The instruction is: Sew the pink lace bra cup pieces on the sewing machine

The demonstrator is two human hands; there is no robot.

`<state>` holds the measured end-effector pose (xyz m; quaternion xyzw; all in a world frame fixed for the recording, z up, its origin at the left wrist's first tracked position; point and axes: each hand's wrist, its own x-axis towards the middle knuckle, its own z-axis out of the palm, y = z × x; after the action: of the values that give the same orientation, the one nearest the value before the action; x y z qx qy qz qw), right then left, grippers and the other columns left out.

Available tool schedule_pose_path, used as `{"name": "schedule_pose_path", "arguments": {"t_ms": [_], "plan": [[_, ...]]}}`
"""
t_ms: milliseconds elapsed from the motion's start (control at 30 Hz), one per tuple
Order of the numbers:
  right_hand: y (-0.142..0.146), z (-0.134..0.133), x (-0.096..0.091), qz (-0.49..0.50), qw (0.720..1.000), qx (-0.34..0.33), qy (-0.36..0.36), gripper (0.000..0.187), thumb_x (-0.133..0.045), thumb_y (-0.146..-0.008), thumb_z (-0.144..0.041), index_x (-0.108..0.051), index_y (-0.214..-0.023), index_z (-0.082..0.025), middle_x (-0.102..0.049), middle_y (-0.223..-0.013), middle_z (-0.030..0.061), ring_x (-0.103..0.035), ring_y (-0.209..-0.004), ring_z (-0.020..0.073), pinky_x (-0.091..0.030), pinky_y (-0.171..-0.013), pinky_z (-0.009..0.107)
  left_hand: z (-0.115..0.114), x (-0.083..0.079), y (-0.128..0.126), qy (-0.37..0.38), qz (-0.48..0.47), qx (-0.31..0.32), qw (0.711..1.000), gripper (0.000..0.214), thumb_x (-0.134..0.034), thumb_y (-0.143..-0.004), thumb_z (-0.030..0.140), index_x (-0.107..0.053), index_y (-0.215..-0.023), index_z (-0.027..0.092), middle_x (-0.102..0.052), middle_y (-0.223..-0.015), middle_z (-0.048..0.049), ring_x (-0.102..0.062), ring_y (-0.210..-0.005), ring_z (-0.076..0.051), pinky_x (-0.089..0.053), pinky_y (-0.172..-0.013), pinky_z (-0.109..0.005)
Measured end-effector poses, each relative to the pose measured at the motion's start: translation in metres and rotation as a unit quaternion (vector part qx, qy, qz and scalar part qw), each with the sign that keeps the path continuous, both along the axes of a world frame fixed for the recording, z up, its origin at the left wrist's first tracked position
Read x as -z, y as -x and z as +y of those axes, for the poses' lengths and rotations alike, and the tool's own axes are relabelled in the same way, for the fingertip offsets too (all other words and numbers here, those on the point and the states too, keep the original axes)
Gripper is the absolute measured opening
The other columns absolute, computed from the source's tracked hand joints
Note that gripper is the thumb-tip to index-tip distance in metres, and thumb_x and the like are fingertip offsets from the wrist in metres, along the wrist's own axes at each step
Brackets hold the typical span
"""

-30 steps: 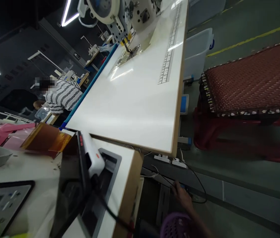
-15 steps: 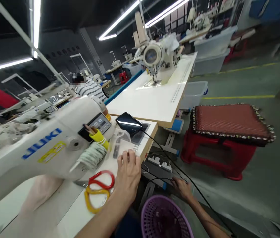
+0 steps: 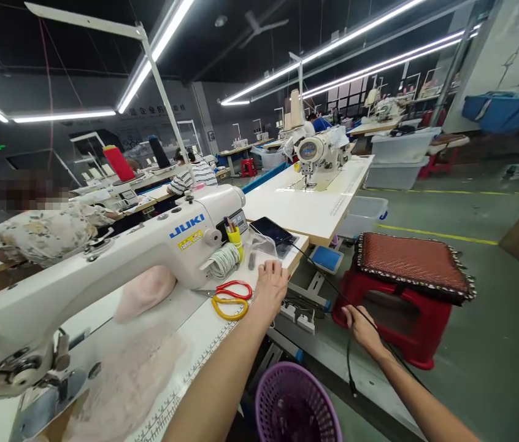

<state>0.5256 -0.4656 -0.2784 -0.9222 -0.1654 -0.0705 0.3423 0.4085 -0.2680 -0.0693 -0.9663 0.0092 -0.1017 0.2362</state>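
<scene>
My left hand [image 3: 270, 286] rests on the front edge of the white sewing table [image 3: 216, 336], its fingers slightly bent and holding nothing. Beside it lie scissors [image 3: 232, 301] with one red and one yellow handle. My right hand [image 3: 363, 329] is closed around a black cable [image 3: 348, 362], out over the floor side of the table. One end of that cable, with a small plug, dangles below the fingers. Another black cord runs from the phone [image 3: 271, 231] down past my right hand. Below my hands stands a purple basket [image 3: 262, 402].
A white JUKI sewing machine [image 3: 149, 236] fills the left, with pale sheer fabric [image 3: 144, 291] under its arm. A cord bundle [image 3: 225, 261] and yellow pen holder [image 3: 234, 240] stand by it. Power sockets [image 3: 305, 323] sit under the table. A red stool [image 3: 391, 307] with a cushion is at right.
My right hand has risen and moved right, bringing the black cable up with its end now hanging free. The view has swung left and levelled. My left hand stays on the table edge.
</scene>
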Motion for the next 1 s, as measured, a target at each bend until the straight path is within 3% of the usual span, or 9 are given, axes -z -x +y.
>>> {"name": "schedule_pose_path", "arguments": {"t_ms": [133, 233, 567, 767, 1000], "plan": [[-0.004, 0.005, -0.012, -0.047, 0.996, -0.061, -0.044, 0.022, -0.056, -0.093, -0.031, -0.059, -0.11, -0.018, -0.061, -0.111, 0.0054, -0.062, -0.092, 0.0181, -0.052, -0.079, 0.038, 0.002, -0.001, 0.002, 0.01, 0.001, 0.004, 1.0, 0.032, -0.057, -0.09, 0.033, -0.054, -0.116, 0.015, -0.053, -0.12, -0.0093, -0.055, -0.105, -0.023, -0.048, -0.088, -0.044], [-0.01, 0.01, -0.017, -0.086, 0.992, -0.052, -0.079, 0.023, -0.057, -0.093, -0.031, -0.058, -0.111, -0.018, -0.06, -0.113, 0.0059, -0.061, -0.096, 0.0193, -0.052, -0.082, 0.04, 0.003, 0.001, 0.001, 0.013, 0.003, 0.002, 1.0, 0.032, -0.057, -0.09, 0.033, -0.054, -0.116, 0.015, -0.053, -0.12, -0.0093, -0.054, -0.106, -0.023, -0.048, -0.087, -0.043], [-0.019, 0.007, -0.034, -0.194, 0.96, 0.101, -0.173, 0.027, -0.056, -0.093, -0.032, -0.056, -0.117, -0.019, -0.056, -0.122, 0.0073, -0.058, -0.105, 0.0222, -0.048, -0.088, 0.045, 0.002, -0.001, 0.001, 0.002, 0.013, 0.006, 1.0, 0.032, -0.057, -0.09, 0.034, -0.054, -0.115, 0.015, -0.053, -0.12, -0.0092, -0.054, -0.105, -0.023, -0.048, -0.086, -0.042], [-0.032, -0.008, -0.049, -0.284, 0.93, 0.158, -0.173, 0.034, -0.057, -0.092, -0.033, -0.053, -0.122, -0.019, -0.052, -0.128, 0.0084, -0.053, -0.112, 0.0257, -0.044, -0.093, 0.05, 0.004, 0.002, -0.001, 0.019, -0.002, 0.009, 1.0, 0.031, -0.057, -0.089, 0.033, -0.054, -0.114, 0.014, -0.053, -0.12, -0.0092, -0.054, -0.105, -0.023, -0.047, -0.087, -0.043], [-0.048, -0.039, -0.047, -0.36, 0.883, 0.246, -0.173, 0.037, -0.057, -0.092, -0.034, -0.051, -0.125, -0.019, -0.052, -0.128, 0.0087, -0.053, -0.112, 0.0263, -0.044, -0.093, 0.051, 0.007, 0.009, -0.008, 0.044, -0.008, 0.013, 0.999, 0.03, -0.057, -0.089, 0.033, -0.054, -0.112, 0.015, -0.052, -0.118, -0.0084, -0.052, -0.105, -0.023, -0.045, -0.088, -0.043]]}}
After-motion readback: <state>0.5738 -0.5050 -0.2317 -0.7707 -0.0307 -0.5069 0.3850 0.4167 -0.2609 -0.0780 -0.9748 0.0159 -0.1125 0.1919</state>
